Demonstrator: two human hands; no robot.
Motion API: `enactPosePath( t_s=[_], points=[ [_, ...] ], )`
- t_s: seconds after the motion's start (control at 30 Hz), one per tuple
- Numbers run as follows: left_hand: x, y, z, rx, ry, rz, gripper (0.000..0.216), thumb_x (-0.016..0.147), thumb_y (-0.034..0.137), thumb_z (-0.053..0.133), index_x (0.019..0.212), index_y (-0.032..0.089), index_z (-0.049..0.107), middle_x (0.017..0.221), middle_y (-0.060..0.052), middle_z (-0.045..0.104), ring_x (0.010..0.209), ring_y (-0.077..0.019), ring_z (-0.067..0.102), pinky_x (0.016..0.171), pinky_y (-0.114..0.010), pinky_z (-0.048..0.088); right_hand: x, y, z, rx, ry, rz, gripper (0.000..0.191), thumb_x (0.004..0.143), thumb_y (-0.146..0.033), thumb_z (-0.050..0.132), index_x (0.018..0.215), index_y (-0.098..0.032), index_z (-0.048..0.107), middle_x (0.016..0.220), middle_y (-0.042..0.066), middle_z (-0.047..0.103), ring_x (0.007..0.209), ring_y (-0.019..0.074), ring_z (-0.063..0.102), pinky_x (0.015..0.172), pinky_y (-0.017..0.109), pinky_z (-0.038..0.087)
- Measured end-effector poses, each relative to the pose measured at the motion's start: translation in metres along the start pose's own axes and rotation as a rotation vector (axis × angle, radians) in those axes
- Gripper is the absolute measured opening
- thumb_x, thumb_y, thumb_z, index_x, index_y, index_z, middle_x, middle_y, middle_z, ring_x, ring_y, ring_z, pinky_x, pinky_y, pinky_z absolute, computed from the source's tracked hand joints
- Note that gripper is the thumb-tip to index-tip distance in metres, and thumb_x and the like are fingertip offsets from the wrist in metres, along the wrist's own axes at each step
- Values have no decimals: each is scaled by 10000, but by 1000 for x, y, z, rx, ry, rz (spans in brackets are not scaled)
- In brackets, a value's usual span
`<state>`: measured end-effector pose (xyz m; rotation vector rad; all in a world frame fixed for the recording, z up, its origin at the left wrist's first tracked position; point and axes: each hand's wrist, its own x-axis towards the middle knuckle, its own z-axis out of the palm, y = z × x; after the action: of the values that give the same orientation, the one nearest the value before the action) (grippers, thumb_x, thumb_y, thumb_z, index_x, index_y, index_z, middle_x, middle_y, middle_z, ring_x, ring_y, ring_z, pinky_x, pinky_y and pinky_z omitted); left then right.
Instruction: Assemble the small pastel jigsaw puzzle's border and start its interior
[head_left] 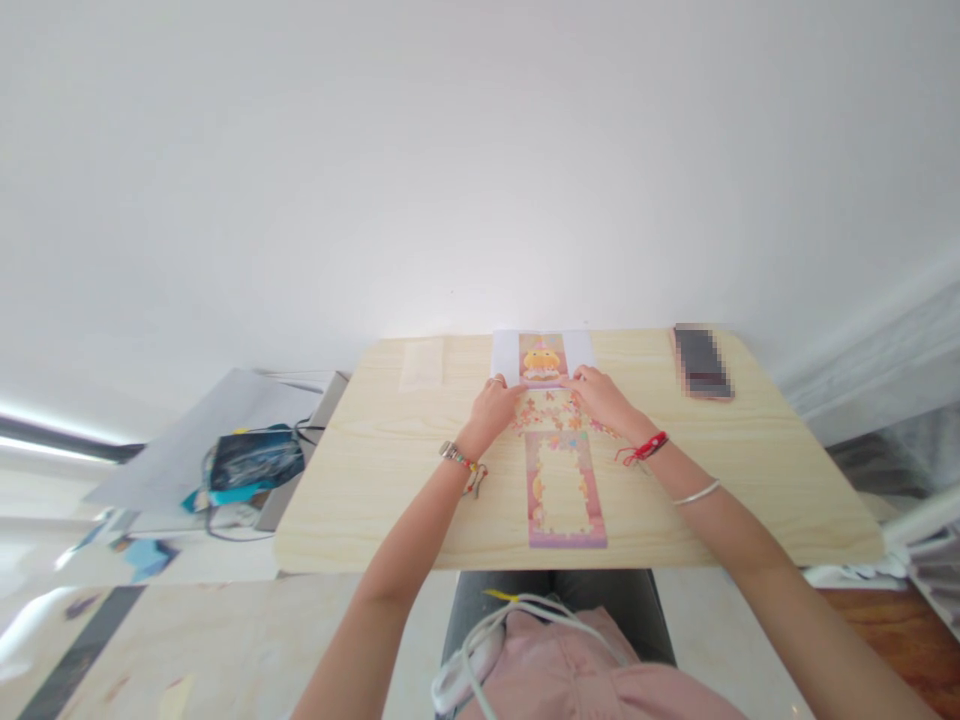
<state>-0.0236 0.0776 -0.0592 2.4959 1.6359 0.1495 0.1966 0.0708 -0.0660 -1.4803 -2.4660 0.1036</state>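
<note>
A white sheet with a printed picture (543,362) of a yellow-orange figure lies near the wall side of the table. My left hand (493,403) is closed at its lower left corner, thumb stretched along the edge. At the lower right corner, my right hand (602,398) pinches the same sheet with bent fingers. Between my hands and just below the sheet, loose jigsaw pieces (551,408) are scattered, some partly covered by the right hand. Closer to me lies a puzzle border (598,497), pink and purple, joined into a rectangle around bare wood.
The light wooden table (360,500) stands against a white wall. A phone (703,362) lies at the far right, and a pale, thin rectangle (422,365) at the far left. Left of the table are a dark blue bag (255,462) and papers. White cables (540,606) cross my lap.
</note>
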Motion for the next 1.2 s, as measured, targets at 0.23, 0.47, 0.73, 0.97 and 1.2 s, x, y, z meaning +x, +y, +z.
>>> enactPosePath(
  t_s=[0.23, 0.47, 0.73, 0.97, 1.2],
  points=[
    [2, -4, 3, -10, 23, 31, 509, 795, 47, 354, 1196, 330, 487, 867, -56, 441, 814, -164, 482, 744, -263, 406, 15, -25, 6, 101, 19, -51, 328, 847, -167, 382, 1084, -258, 589, 918, 54, 559, 800, 168, 487, 713, 269, 368],
    [-3, -21, 7, -14, 70, -65, 461, 795, 53, 370, 1165, 283, 524, 929, -74, 443, 905, -183, 464, 761, -262, 411, 20, -24, 16, 49, -6, -35, 281, 848, -188, 393, 997, -222, 629, 930, 65, 558, 808, 185, 501, 700, 291, 377],
    [-9, -20, 7, -22, 173, -212, 328, 845, 167, 381, 1149, 186, 504, 973, -105, 464, 947, -206, 467, 766, -290, 419, 27, -33, 14, 18, -1, -39, 265, 825, -156, 416, 993, -205, 615, 948, 80, 557, 830, 200, 508, 719, 314, 378],
    [-2, -29, 7, -108, 216, -305, 233, 800, 222, 482, 996, 135, 575, 930, -100, 497, 927, -206, 509, 832, -306, 404, 54, -52, 18, -86, 14, -143, 168, 795, -135, 450, 836, -146, 613, 900, 100, 564, 897, 229, 460, 789, 358, 335],
    [-7, -22, 0, -89, 264, -275, 214, 834, 289, 458, 906, 146, 599, 913, -96, 514, 906, -200, 521, 798, -297, 414, 70, -45, 33, -106, 77, -152, 227, 814, -110, 409, 716, -148, 610, 809, 92, 559, 838, 218, 436, 785, 366, 300]
  ],
)
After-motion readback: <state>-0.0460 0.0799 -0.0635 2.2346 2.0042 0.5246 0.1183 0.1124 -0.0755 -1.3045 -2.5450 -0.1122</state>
